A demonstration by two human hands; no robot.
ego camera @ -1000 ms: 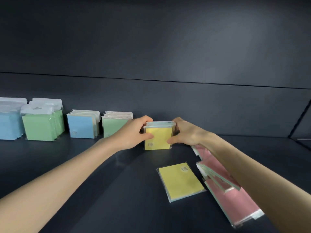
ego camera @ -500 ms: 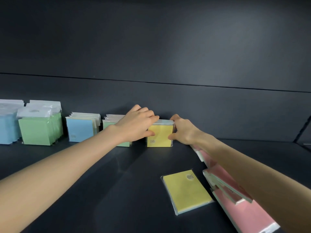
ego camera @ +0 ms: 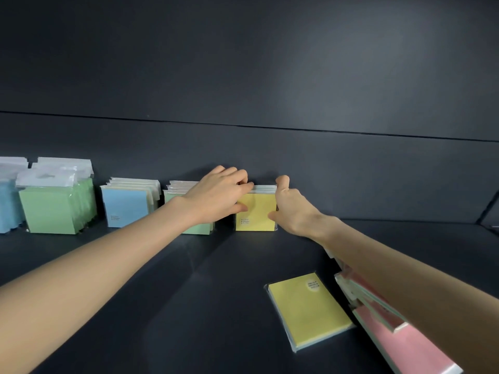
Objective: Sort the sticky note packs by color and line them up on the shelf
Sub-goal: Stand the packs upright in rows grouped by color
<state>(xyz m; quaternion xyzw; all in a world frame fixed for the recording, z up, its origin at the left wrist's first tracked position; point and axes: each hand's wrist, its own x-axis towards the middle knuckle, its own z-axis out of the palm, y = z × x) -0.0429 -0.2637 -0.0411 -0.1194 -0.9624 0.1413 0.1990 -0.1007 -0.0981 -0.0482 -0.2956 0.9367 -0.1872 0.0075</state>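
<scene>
A stack of small yellow sticky note packs (ego camera: 256, 215) stands upright at the back wall of the dark shelf (ego camera: 189, 306). My left hand (ego camera: 218, 195) grips its left side and top, and my right hand (ego camera: 290, 209) holds its right edge. Left of it stand a green row (ego camera: 198, 228), partly hidden by my left arm, a blue row (ego camera: 127, 203), a taller green row (ego camera: 51, 211) and a blue row (ego camera: 8, 206) at the frame's left edge. One larger yellow pack (ego camera: 307, 310) lies flat near the front. Pink packs (ego camera: 399, 341) lie in a pile beside it, under my right arm.
The shelf's back wall (ego camera: 270, 163) runs right behind the rows. Bare shelf floor stretches to the right of the yellow stack, up to a side edge (ego camera: 488, 209) at the far right.
Both hands have pushed the yellow stack away from me to the back wall, in line with the other rows. My left hand has shifted over its top.
</scene>
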